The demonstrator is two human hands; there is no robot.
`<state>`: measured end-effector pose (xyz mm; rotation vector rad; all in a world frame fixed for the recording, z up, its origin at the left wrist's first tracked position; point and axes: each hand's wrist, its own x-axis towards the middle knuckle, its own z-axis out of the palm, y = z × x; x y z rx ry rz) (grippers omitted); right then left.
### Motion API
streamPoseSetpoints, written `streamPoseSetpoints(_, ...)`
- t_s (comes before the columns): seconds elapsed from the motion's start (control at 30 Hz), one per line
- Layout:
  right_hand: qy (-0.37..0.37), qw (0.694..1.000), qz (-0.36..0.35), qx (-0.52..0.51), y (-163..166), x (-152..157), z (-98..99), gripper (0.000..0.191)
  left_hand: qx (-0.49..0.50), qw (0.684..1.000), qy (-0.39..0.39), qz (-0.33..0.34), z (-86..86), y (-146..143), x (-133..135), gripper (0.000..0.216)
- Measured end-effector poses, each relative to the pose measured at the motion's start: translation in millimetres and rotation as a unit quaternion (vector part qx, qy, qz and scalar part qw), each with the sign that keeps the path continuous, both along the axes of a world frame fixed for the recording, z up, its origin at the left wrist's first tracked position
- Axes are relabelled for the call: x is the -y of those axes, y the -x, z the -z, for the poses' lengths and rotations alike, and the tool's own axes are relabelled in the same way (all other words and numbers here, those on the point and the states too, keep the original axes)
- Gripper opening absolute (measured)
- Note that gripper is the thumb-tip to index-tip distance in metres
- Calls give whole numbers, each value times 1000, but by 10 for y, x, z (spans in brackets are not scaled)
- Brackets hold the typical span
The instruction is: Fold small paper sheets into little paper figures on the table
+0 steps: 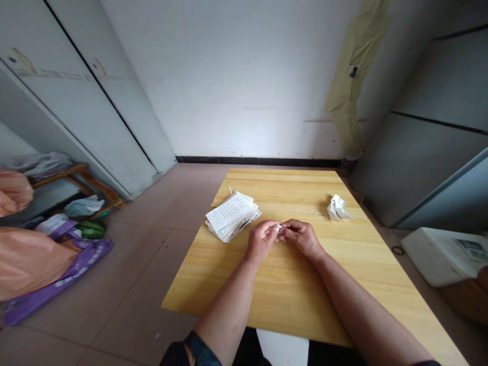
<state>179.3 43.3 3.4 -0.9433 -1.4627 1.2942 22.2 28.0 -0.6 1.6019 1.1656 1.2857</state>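
Observation:
Over the middle of the wooden table (pixel 297 284), my left hand (pixel 262 240) and my right hand (pixel 304 238) meet fingertip to fingertip. Pinched between them is a small white piece of paper (pixel 279 228), mostly covered by the fingers. Just left of my left hand lies a loose stack of printed papers (pixel 232 213), its sheets fanned unevenly. A crumpled white paper (pixel 337 207) rests on the far right part of the table, apart from my right hand.
A white wall (pixel 247 86) stands behind the table. Left on the floor are a purple bag (pixel 72 269), a watermelon (pixel 91 229) and a low wooden rack (pixel 89 180). To the right are a white box (pixel 430 259) and a grey cabinet (pixel 427 132).

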Motion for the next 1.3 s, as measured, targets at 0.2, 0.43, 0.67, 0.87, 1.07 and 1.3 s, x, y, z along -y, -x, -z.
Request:
streamPoseSetpoints(0.2, -44, 999, 2, 24, 19, 14, -1, 29, -35, 997, -62, -15, 37, 14, -23, 25)
streamPoseSetpoints(0.43, -35, 999, 23, 27, 28, 17, -22, 30, -68, 989, -127, -30, 7, 26, -33, 21)
streamPoseSetpoints(0.67, -62, 996, 33, 51, 33, 29, -47, 27, -88, 984, -143, -57, -14, 19, -26, 20)
streamPoseSetpoints(0.87, -68, 996, 29, 57, 35, 35, -62, 25, -106, 982, -139, -66, -44, 17, -12, 18)
streamPoseSetpoints(1.07, -57, 997, 35, 44, 30, 21, -24, 28, -83, 990, -103, -59, -7, 16, -19, 19)
streamPoseSetpoints(1.3, -40, 998, 28, 31, 12, 1, 19, 29, -84, 991, -92, -55, -2, 23, -33, 20)
